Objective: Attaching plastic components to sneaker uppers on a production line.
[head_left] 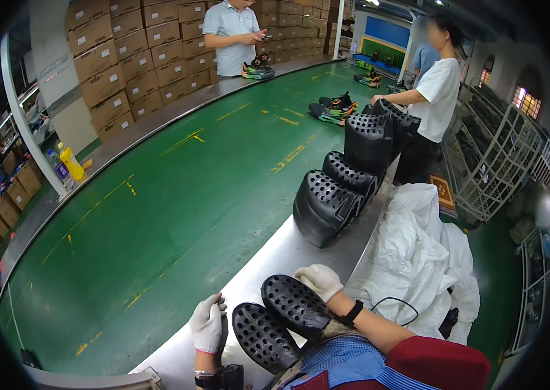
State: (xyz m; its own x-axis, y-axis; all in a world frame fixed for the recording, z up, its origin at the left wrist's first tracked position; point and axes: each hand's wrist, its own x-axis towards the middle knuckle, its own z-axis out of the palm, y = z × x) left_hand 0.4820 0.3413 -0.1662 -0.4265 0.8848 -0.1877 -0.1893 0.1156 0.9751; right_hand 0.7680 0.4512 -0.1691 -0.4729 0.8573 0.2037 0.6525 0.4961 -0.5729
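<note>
Two black clogs with round holes lie close together in front of me at the metal ledge [258,266], a left one [263,335] and a right one [294,302]. My left hand [207,324], in a white glove, is closed just left of them, with a dark edge showing beside its palm. I cannot tell whether that is something held. On the far right side of the clogs, my right hand [319,281], also gloved, is curled shut against the right one. Its fingertips are hidden. Farther along the ledge stand several large black perforated clogs [328,201].
A green conveyor belt [177,208] runs to my left, carrying colourful sneakers [333,109]. White sacking [411,247] lies at right, near wire racks [502,156]. Beyond are stacked cartons [102,81], a yellow bottle [71,161], a standing person [229,39] and another person [440,91] touching the far clogs.
</note>
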